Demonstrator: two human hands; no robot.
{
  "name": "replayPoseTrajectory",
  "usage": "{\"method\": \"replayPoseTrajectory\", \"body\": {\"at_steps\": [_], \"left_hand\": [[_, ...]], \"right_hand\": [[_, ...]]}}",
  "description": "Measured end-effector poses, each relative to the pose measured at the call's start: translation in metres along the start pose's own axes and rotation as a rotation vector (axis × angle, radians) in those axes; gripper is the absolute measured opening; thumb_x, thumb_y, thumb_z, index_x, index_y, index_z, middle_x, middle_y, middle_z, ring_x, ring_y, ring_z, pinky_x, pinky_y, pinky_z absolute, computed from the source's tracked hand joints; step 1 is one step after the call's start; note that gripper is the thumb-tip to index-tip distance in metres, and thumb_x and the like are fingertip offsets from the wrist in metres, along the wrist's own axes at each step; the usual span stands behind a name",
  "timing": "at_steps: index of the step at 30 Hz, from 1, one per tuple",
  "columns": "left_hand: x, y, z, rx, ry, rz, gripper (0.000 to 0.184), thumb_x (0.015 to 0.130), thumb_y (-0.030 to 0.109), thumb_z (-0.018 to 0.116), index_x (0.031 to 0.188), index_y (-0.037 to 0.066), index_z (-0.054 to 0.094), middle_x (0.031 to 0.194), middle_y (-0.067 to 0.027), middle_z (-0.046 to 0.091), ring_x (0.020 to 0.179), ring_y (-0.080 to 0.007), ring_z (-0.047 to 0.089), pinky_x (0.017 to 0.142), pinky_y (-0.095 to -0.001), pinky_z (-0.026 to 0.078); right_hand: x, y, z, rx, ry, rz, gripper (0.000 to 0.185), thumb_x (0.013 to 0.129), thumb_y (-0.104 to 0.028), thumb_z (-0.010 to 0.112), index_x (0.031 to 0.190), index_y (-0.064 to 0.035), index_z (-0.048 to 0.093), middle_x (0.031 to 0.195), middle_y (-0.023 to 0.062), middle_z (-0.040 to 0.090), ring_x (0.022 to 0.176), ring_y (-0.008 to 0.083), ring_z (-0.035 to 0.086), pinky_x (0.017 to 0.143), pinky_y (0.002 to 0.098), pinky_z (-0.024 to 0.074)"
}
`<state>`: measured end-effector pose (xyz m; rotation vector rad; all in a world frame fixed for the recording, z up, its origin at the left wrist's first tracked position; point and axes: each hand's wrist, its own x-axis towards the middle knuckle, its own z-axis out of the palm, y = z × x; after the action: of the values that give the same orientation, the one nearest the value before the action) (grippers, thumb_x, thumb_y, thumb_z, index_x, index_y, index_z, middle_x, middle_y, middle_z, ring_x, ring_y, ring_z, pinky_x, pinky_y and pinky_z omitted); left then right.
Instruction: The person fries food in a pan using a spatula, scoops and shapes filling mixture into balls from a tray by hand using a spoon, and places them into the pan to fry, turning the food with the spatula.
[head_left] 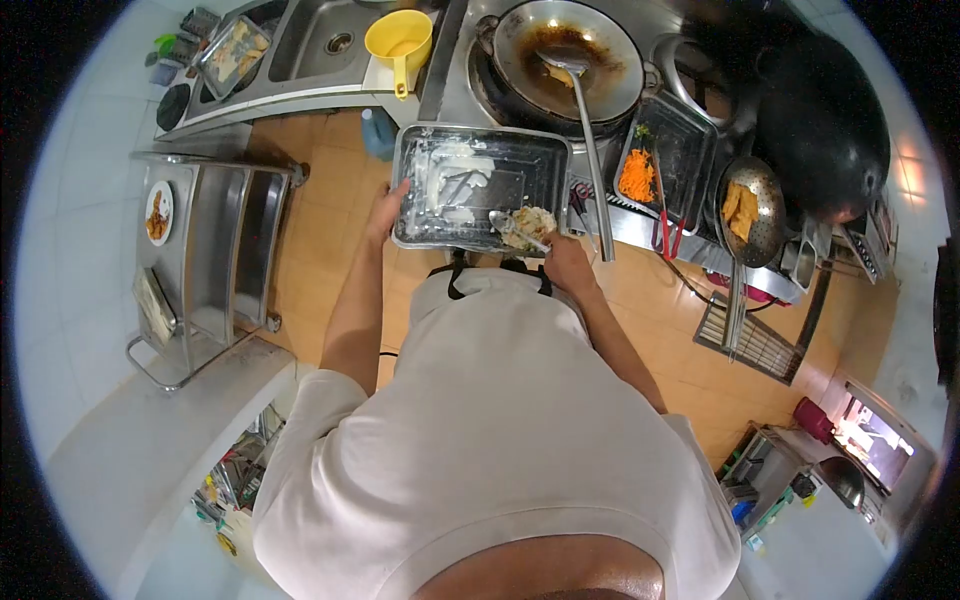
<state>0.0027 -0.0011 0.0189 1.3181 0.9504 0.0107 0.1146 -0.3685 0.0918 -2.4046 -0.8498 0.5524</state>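
My left hand (pixel 386 212) is closed on the left edge of a rectangular metal tray (pixel 560 160), held in front of my body. White powder or paste (pixel 462 172) is smeared over the tray's floor. Near its right front corner sits a pale chopped food mixture (pixel 528 222). In my right hand (pixel 568 262) is the handle of a metal spoon (pixel 505 224), its bowl lying at that mixture.
A wok (pixel 615 75) with brown oil and a long-handled ladle (pixel 585 110) sits on the stove. Right of it are a tray with shredded carrot (pixel 637 175) and a strainer with fried pieces (pixel 740 210). A yellow dipper (pixel 398 38) stands beside the sink (pixel 310 60); a trolley (pixel 215 240) is left.
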Motion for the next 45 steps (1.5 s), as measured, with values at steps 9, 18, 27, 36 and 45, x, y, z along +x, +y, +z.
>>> {"method": "replayPoseTrajectory", "body": {"at_steps": [9,18,27,36,45], "left_hand": [[-0.026,-0.027,-0.009,-0.575,-0.091,-0.05,0.041,0.093,0.022,0.059,0.126,0.0,0.047,0.111,-0.0113,0.061,0.098,-0.0198,0.062,0.085,-0.0327,0.052],[-0.075,-0.021,0.011,-0.909,-0.115,-0.192,0.039,0.098,0.025,0.049,0.128,0.0,0.046,0.113,-0.0122,0.063,0.1,-0.0251,0.064,0.083,-0.0406,0.056],[-0.063,-0.044,0.008,-0.896,-0.178,-0.336,0.039,0.099,0.026,0.046,0.128,0.0,0.047,0.119,-0.0165,0.061,0.105,-0.0313,0.063,0.086,-0.0475,0.056],[-0.086,-0.025,0.03,-0.948,-0.413,-0.308,0.04,0.096,0.026,0.053,0.126,0.001,0.047,0.126,-0.0155,0.054,0.121,-0.0321,0.051,0.103,-0.045,0.046],[-0.08,-0.041,0.058,-0.817,-0.311,-0.262,0.038,0.1,0.024,0.041,0.125,-0.004,0.045,0.121,-0.0179,0.057,0.108,-0.033,0.061,0.093,-0.0411,0.055]], "right_hand": [[0.029,-0.038,-0.026,-0.344,-0.178,-0.056,0.021,0.091,-0.024,0.053,0.088,-0.0049,0.063,0.074,0.0226,0.065,0.073,0.0404,0.066,0.064,0.0512,0.0526],[0.056,-0.012,-0.076,-0.434,-0.091,0.051,0.022,0.091,-0.029,0.054,0.094,-0.0117,0.067,0.074,0.0198,0.066,0.071,0.0391,0.066,0.062,0.0506,0.0535],[0.052,-0.01,-0.076,-0.593,-0.217,-0.033,0.02,0.085,-0.018,0.057,0.101,-0.007,0.063,0.076,0.02,0.067,0.069,0.0387,0.067,0.062,0.0486,0.0543],[-0.001,-0.026,-0.037,-0.658,-0.084,0.098,0.033,0.087,-0.011,0.046,0.12,-0.0073,0.054,0.078,0.0165,0.067,0.068,0.0331,0.068,0.059,0.0446,0.0547],[-0.016,-0.026,-0.018,-0.663,-0.156,0.042,0.047,0.086,-0.01,0.047,0.133,-0.008,0.047,0.084,0.013,0.067,0.068,0.0311,0.068,0.059,0.0415,0.054]]}}
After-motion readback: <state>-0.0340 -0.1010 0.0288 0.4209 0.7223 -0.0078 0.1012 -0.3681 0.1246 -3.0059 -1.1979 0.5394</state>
